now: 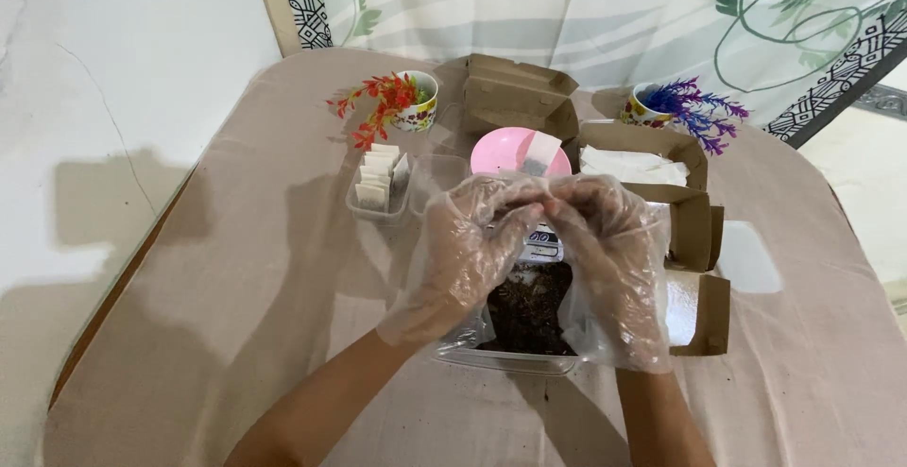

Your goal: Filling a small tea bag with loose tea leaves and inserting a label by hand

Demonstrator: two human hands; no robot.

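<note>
Two gloved hands meet above the middle of the counter [236, 269]. Your left hand [468, 245] and right hand [609, 259] wear loose clear plastic gloves, fingertips pinched together on something small; what it is cannot be told, since the fingers hide it. Directly below sits a clear tub [524, 321] of dark loose material. Behind it stands a pink bowl [505, 151] with a small sachet [541, 152] leaning in it. A clear tray [380, 188] of pale sachets lies to the left, open brown boxes [685, 212] to the right. You seem to be handling one sachet over the tub; steady fingertips matter next.
</note>
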